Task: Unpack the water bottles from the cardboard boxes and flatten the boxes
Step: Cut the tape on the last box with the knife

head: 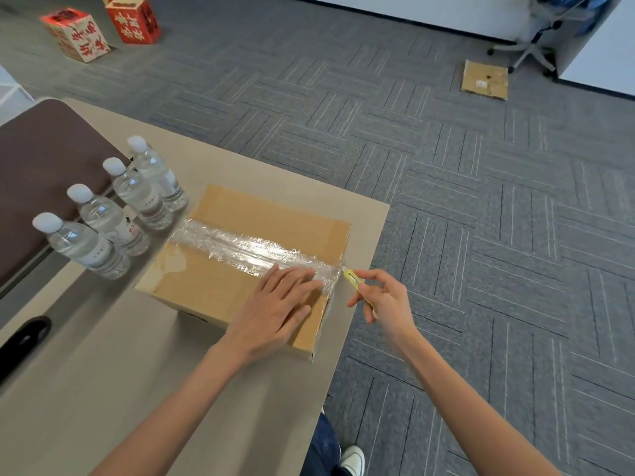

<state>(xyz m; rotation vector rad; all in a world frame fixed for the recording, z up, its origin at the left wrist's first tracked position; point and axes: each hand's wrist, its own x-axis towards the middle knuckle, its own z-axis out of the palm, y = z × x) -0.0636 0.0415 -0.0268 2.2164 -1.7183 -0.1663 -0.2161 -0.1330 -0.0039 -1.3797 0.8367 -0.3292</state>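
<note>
The sealed cardboard box [261, 214] sits on the worktop [103, 372], close to its right edge. It looks stiff-walled and, if full, heavy enough to stay put under a cut, so it is best steadied from above and lifted only from the bottom corners.

The left hand [278, 310] lies flat on the lid, fingers straight and spread and their tips on the glossy tape [240, 247] — a slick, crinkled band along the centre seam. The right hand [385, 300] pinches a yellow utility knife [354, 280], with its tip at the tape's end on the box's right edge. Whether the blade has bitten in, I cannot tell.

Beyond the box's left end, four water bottles [137, 197] stand upright in a row — smooth and light enough to take by the body. Far off on the carpet lie a piece of flattened cardboard [485, 80] and two red boxes [132, 20].
</note>
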